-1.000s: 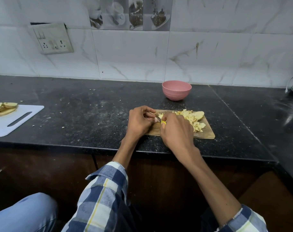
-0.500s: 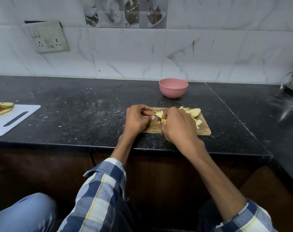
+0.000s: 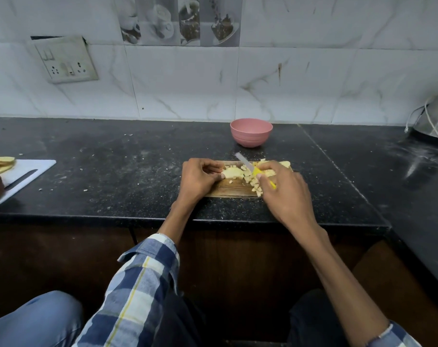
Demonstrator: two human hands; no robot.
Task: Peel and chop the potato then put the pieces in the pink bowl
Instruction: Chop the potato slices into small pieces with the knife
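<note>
A peeled potato piece (image 3: 233, 173) is held down on the wooden board (image 3: 228, 189) by the left hand (image 3: 200, 179), whose curled fingertips pinch its near and left edges. A small knife (image 3: 248, 166) with a yellow handle is grasped by the right hand (image 3: 285, 191), the blade angled up and away toward the wall, just right of the piece. Diced pieces (image 3: 254, 181) are heaped beside and partly under the right hand, and none can be seen inside the pink bowl (image 3: 251, 132), which stands on the black counter (image 3: 112, 171) just behind the board; its floor is not fully visible, so this is only probable.

The main risk is judged to be a cut: the left thumb and fingertips lie very near the line where the blade must be brought down, and the remaining piece is small and wet enough to slip. A sideways skid of the piece could be caused by uneven pressure. Dice at the board's near edge could be swept onto the counter by the right hand. The board itself could be shifted if it is pushed hard.
</note>
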